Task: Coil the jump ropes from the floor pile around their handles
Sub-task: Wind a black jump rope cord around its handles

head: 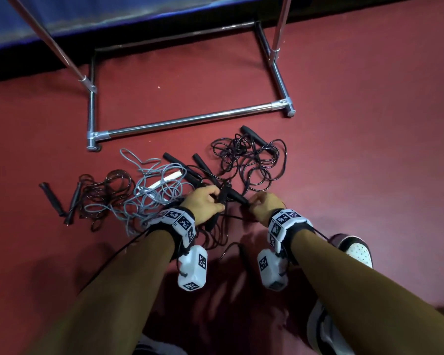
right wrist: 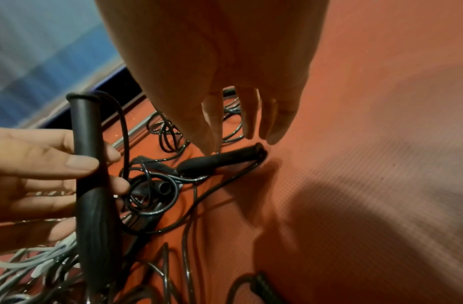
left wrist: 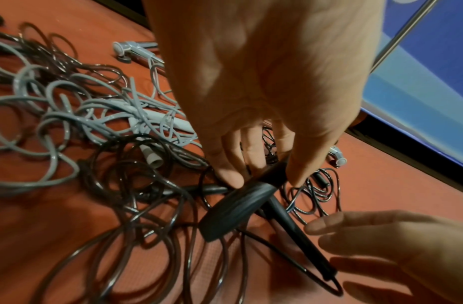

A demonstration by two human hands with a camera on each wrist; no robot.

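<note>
Left hand (head: 207, 203) grips a smooth, round black handle (right wrist: 91, 164) above looped cords.

Left hand (head: 207, 204) pinches one handle (left wrist: 235, 209); second handle (right wrist: 220, 160) lies right of the grip, under right hand (head: 263, 206). Grey rope (head: 149, 190) left of grip, loose coils (head: 251, 160) beyond it, rack base (head: 190, 119) farther behind.

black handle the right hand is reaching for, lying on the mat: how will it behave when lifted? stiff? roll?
The black handle looks like a rigid tube, so it should probably lift stiff. Being round, it may roll if nudged on the red mat. Its thin cord loops back into the tangle, so it will likely trail limp and could drag neighbouring loops. The right hand hovers with fingers straight.
</note>
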